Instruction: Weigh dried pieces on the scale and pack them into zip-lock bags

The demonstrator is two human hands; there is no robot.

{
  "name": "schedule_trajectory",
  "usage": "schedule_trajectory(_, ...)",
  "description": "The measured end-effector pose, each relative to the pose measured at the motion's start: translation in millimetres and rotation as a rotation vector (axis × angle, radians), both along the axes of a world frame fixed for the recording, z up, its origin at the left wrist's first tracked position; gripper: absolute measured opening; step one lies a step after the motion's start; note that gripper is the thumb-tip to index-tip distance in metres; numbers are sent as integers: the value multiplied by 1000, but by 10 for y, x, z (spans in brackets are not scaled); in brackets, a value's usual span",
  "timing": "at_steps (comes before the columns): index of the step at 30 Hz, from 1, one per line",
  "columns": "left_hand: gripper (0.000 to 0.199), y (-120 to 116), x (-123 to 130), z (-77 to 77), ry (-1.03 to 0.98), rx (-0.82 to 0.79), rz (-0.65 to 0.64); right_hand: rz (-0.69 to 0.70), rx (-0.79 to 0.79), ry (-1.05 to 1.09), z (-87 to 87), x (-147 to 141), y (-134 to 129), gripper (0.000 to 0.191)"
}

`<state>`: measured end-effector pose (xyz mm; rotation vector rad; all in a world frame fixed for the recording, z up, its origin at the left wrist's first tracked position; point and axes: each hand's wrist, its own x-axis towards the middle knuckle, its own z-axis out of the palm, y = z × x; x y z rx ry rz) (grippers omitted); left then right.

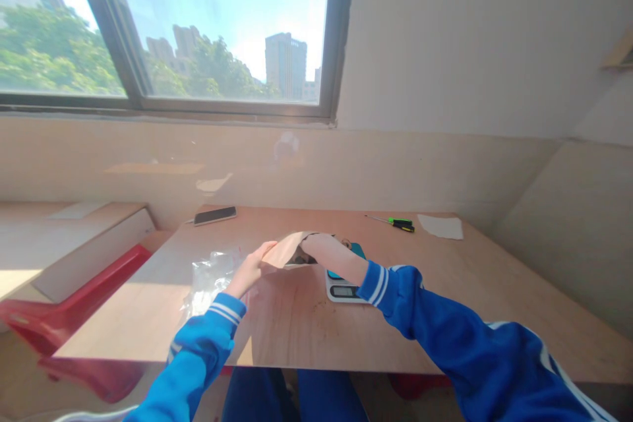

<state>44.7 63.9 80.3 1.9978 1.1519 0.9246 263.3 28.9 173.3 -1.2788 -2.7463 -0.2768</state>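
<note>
A light brown paper bag [283, 252] is tilted over the middle of the table, its mouth facing right and showing dark contents. My left hand [254, 265] grips the bag's left side, fingers closed on it. My right hand [316, 247] reaches into the bag's mouth; its fingers are hidden inside. Just right of the bag, partly under my right forearm, sits a white kitchen scale [341, 293] with a teal top and a small display. A small brown item on the scale is mostly hidden. Clear plastic bags [210, 280] lie left of my left hand.
A phone [215, 215] rests at the table's back left. Two screwdrivers [400, 223], green and yellow-black, and a white paper piece [440, 227] are at the back right. Brown crumbs dot the table [297, 336] near the scale. A red chair [74, 303] stands left.
</note>
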Motion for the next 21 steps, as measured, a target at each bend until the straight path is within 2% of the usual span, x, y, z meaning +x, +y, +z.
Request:
schedule_trajectory(3, 53, 129, -39, 62, -9, -28, 4, -32, 69, -94, 72, -16, 45, 23)
schedule_trajectory(9, 51, 270, -58, 168, -36, -89, -34, 70, 174, -68, 219, 44, 99, 16)
schedule_trajectory(17, 52, 288, -69, 110, -71, -106, -12, 131, 221, -70, 109, -53, 153, 13)
schedule_trajectory(21, 50, 363, -82, 92, -104, -86, 23, 148, 268, 98, 173, 62, 181, 14)
